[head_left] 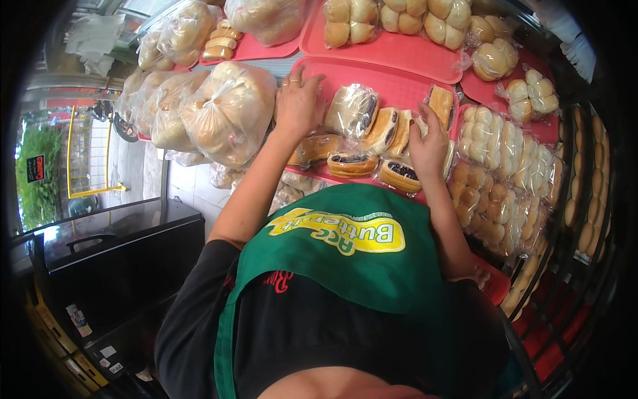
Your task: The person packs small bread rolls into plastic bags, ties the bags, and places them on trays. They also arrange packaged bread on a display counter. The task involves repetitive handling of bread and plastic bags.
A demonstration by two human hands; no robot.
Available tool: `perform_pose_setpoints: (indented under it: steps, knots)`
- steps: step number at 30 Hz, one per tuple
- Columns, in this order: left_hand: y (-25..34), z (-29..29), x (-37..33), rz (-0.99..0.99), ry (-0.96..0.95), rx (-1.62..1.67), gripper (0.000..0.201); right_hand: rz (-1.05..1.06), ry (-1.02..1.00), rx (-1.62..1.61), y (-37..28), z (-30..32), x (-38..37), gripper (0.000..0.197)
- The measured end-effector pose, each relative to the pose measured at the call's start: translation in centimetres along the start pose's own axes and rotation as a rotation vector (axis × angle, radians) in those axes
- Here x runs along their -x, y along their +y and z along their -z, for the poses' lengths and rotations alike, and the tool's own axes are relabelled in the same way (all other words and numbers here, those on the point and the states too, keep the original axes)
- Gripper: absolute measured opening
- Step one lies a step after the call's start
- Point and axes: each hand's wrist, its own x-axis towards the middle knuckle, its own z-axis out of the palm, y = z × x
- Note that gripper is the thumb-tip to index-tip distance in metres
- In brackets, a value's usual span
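My left hand [300, 101] lies at the left end of a red tray [399, 81], fingers spread, holding nothing. Toward the tray's right side, my right hand [430, 147] is closed around a wrapped filled bread, mostly hidden under its palm and fingers. Between my hands are several breads in clear plastic with dark filling: a wide wrapped one [351, 112], a slanted one [382, 132], and one by my right thumb [400, 136]. Nearer to me sit two more filled breads [352, 164] [401, 174]. Another wrapped bread [441, 101] stands just beyond my right fingertips.
Large knotted bags of bread [229, 113] crowd the left side. Further red trays [379, 50] with wrapped rolls [351, 20] lie behind. Packed rolls [495, 136] and a dark rack with long loaves [591, 179] stand at right. A black cabinet [126, 246] is at lower left.
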Motion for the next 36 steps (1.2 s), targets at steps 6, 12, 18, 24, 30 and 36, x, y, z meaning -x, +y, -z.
perform_pose_setpoints:
  steps: [6,12,18,24,30,36]
  knots:
    - [6.3,-3.0,1.1,0.013,-0.274,0.091,0.087,0.068,0.038,0.067,-0.3,0.1,-1.2,0.040]
    - [-0.6,-4.0,-3.2,0.266,-0.292,0.569,0.086,-0.176,0.064,-0.363,3.0,2.3,-1.2,0.039]
    - [-2.3,1.4,-7.9,0.386,-0.385,1.992,0.055,-0.312,0.059,-0.364,3.4,4.0,-3.4,0.036]
    - [-1.1,8.4,-17.4,0.211,-0.073,2.161,0.046,-0.154,-0.007,-0.591,-3.0,2.3,-13.0,0.031]
    - [-0.1,14.1,-24.9,0.269,0.239,2.052,0.037,-0.140,-0.438,-1.535,-16.2,-0.7,-22.8,0.038]
    - [1.5,16.6,-27.7,0.275,0.455,2.009,0.038,-0.135,-0.591,-2.091,-25.0,-3.8,-28.7,0.038]
